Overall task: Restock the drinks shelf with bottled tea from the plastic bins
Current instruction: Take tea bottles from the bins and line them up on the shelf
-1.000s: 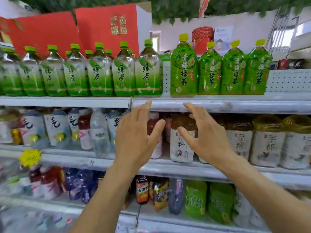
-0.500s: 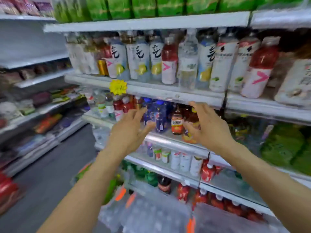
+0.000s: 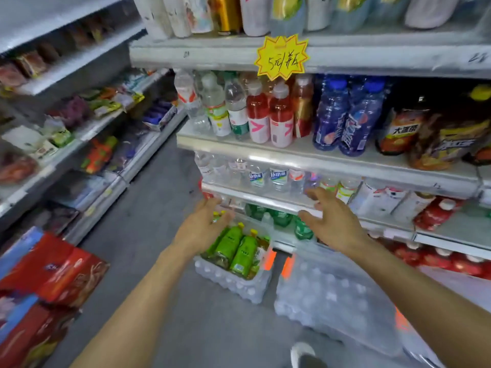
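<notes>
The green tea bottles [image 3: 236, 251] lie packed in a clear plastic bin [image 3: 239, 284] on the floor, at the foot of the drinks shelf [image 3: 305, 160]. Taking the bin as landmark: the left hand [image 3: 202, 227] hovers just above its near-left corner, fingers spread and relaxed, holding nothing. The right hand [image 3: 332, 224] hangs above and to the right of the bin, nearer the shelf edge, likewise loose-fingered and empty. The bottles lean with their yellow caps pointing up and away toward the shelf, long axes tilted rather than upright. They sit below and just ahead of the left hand, so that hand looks the better placed for the first grasp, coming down onto a neck or shoulder. A second bin [image 3: 334, 296], to the right of the first, shows only pale bumps through its wall; its contents I cannot tell.
</notes>
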`<act>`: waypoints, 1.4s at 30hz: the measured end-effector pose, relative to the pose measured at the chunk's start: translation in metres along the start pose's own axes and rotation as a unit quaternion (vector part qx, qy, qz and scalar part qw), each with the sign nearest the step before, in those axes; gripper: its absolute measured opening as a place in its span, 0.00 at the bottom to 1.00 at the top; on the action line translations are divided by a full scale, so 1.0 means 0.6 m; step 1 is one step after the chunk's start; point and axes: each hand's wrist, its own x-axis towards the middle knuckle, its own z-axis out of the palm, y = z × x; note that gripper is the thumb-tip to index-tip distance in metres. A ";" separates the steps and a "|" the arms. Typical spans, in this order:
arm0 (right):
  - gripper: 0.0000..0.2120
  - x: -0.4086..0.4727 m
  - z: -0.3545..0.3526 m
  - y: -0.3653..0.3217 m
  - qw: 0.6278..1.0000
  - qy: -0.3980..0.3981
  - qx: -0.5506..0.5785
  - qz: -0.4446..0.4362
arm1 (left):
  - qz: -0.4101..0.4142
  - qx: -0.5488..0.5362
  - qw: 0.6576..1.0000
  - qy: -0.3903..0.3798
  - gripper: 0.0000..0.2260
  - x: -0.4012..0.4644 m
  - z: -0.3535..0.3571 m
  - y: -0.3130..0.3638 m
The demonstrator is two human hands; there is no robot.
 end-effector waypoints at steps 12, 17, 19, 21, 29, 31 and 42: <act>0.20 0.136 0.257 0.070 0.959 -0.178 0.077 0.206 | -0.191 -0.152 0.966 -0.080 0.21 0.198 0.155 -0.250; 0.15 0.171 0.387 0.068 0.929 -0.232 0.079 0.279 | -0.126 0.037 0.970 -0.206 0.29 0.241 0.187 -0.336; 0.19 0.176 0.443 0.069 0.917 -0.233 0.081 0.313 | -0.059 0.134 0.956 -0.256 0.31 0.264 0.200 -0.371; 0.21 0.176 0.505 0.073 0.903 -0.222 0.094 0.356 | -0.051 0.162 0.949 -0.266 0.33 0.301 0.213 -0.402; 0.43 0.185 0.726 0.109 0.840 -0.176 0.126 0.497 | -0.150 0.017 0.957 -0.247 0.48 0.424 0.306 -0.498; 0.50 0.195 0.765 0.114 0.832 -0.161 0.130 0.515 | -0.166 -0.015 0.952 -0.256 0.50 0.440 0.329 -0.516; 0.56 0.189 0.872 0.186 0.835 -0.071 0.196 0.509 | -0.214 0.009 0.957 -0.194 0.57 0.443 0.397 -0.546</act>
